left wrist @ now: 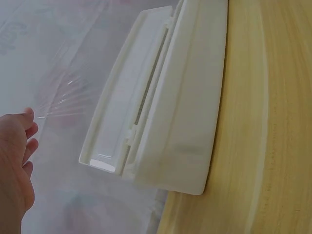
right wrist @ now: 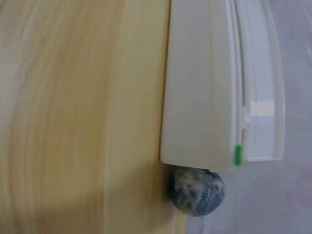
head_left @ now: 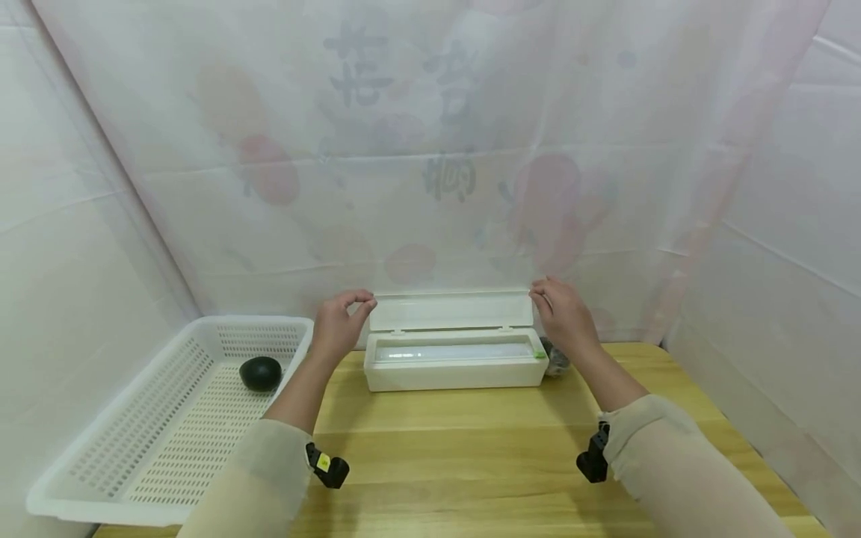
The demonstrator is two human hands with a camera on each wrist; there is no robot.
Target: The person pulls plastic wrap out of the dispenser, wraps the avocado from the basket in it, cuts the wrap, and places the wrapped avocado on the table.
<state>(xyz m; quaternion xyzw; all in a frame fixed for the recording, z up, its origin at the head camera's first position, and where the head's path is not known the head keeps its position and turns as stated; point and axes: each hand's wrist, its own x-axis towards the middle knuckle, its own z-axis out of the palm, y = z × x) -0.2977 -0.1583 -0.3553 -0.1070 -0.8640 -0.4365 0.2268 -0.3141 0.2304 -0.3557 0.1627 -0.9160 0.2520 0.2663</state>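
Clear cling film [left wrist: 66, 100] stretches between the two hands, its creases fanning out from the left fingertips. My left hand [head_left: 338, 325] pinches one side between thumb and fingers; in the left wrist view that hand [left wrist: 14, 156] is at the left edge. My right hand [head_left: 563, 312] pinches the other side and is out of the right wrist view. Between and below them stands a long white cling film dispenser box [head_left: 457, 375], its lid [head_left: 451, 310] raised against the curtain. A green slide cutter [head_left: 540, 354] sits at its right end.
A dark round item wrapped in film [right wrist: 197, 191] lies against the box's right end. To the left stands a white slotted basket [head_left: 168, 508] holding a dark green rounded item [head_left: 260, 373]. The wooden table [head_left: 457, 463] meets a patterned curtain [head_left: 417, 209] at the back.
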